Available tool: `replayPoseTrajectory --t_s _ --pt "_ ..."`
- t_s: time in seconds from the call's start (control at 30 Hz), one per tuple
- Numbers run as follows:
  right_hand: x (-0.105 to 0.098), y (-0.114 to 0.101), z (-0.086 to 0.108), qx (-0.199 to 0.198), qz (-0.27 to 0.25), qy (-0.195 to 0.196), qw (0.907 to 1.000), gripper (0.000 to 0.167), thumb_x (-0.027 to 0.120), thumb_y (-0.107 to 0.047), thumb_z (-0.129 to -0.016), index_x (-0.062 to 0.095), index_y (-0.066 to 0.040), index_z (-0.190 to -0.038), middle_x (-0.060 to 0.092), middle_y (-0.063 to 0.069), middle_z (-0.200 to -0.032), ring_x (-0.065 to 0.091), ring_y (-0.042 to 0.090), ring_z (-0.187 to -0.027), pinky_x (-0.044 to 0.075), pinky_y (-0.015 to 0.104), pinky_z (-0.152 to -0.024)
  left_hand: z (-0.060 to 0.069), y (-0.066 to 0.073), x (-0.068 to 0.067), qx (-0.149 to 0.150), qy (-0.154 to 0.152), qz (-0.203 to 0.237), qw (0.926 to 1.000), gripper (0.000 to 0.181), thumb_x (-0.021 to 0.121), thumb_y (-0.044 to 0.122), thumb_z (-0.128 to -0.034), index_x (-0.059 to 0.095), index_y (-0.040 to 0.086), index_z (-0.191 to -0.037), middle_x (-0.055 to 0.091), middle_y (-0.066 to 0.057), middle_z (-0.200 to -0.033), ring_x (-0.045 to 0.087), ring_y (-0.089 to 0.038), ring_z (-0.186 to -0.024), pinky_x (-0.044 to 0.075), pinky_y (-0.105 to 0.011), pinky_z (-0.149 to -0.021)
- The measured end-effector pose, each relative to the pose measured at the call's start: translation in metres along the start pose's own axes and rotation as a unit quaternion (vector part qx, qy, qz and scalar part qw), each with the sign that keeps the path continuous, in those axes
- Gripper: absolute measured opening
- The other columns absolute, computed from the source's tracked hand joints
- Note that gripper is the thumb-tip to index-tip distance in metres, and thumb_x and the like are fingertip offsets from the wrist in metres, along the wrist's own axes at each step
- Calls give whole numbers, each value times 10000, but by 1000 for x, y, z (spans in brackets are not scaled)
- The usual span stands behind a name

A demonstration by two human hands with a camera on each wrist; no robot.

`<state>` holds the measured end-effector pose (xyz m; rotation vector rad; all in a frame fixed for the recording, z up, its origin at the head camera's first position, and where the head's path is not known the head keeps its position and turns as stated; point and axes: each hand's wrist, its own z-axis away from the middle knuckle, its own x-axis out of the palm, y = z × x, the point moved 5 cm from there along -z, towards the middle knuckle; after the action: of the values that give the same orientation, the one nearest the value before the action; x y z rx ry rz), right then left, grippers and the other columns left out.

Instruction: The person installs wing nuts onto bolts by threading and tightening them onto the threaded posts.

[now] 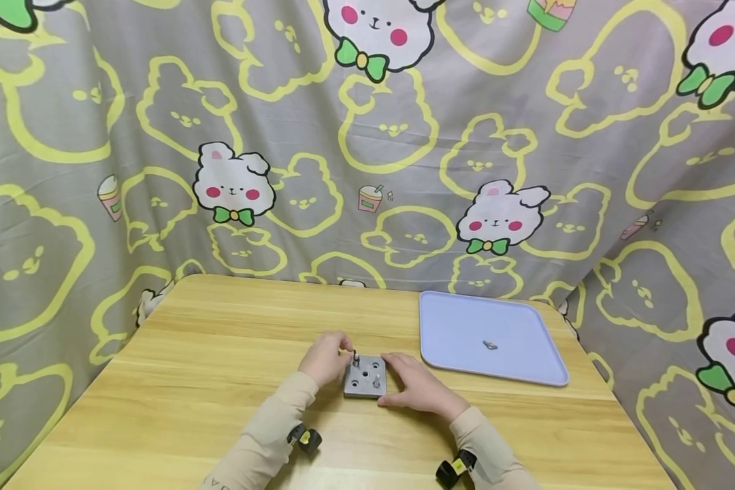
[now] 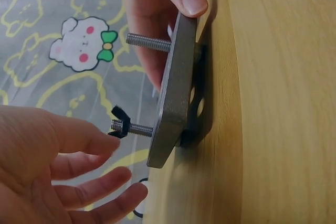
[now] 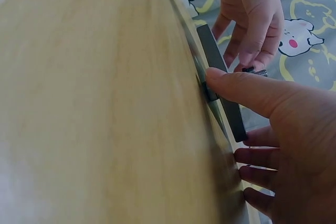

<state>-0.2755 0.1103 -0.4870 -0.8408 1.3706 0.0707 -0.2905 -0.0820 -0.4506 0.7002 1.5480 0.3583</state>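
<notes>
A square grey metal plate (image 1: 363,390) with several holes lies on the wooden table, slightly raised on dark parts underneath. Two threaded bolts stand up from it: one bare bolt (image 2: 149,42), the other carrying a dark wing nut (image 2: 121,122) near its top. My left hand (image 1: 326,359) is beside that wing nut; a fingertip meets or nearly meets one wing, the other fingers loosely bent and apart. With thumb and fingers at opposite edges, my right hand (image 1: 421,386) holds the plate. Its thumb (image 3: 231,82) presses one edge.
A light blue tray (image 1: 459,323) lies at the table's back right, with small metal pieces (image 1: 490,346) on it, too small to identify. Behind the wooden table (image 1: 220,327) hangs a grey patterned curtain (image 1: 318,204). Each wrist wears a black camera strap.
</notes>
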Motion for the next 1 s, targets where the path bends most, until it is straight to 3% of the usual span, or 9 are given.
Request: replayPoseTrajectory --t_s 0.27,0.53,0.8,1.0 --pt "-1 4 -4 -22 15 -184 9998 946 758 -528 -762 374 -33 -1471 452 184 -1474 433 370 -1358 359 536 -1137 -1 3 7 343 -543 195 9977 250 734 52 -762 680 88 -1004 660 -111 -1063 603 -220 -901 528 -408 -803" --pt "-3 -1 -5 53 -117 -331 9994 939 775 -474 -765 365 -4 -1467 427 206 -1487 410 382 -1371 339 552 -1145 0 1 8 301 -446 319 9980 172 751 192 -823 678 125 -964 671 -103 -1081 622 -275 -1024 521 -472 -894" --pt "-1 -2 -6 79 -128 -368 9992 921 778 -452 -772 368 -7 -1466 431 190 -1487 412 369 -1374 338 538 -1150 3 6 13 663 -602 211 9958 99 745 168 -835 690 159 -917 638 -118 -1109 601 -266 -1009 513 -485 -887" --pt "-2 -2 -6 79 -112 -333 9994 922 780 -455 -768 372 -8 -1463 440 179 -1483 421 359 -1368 344 528 -1149 1 5 11 570 -349 187 9976 136 732 157 -838 617 187 -770 624 -140 -1158 607 -308 -1076 511 -508 -927"
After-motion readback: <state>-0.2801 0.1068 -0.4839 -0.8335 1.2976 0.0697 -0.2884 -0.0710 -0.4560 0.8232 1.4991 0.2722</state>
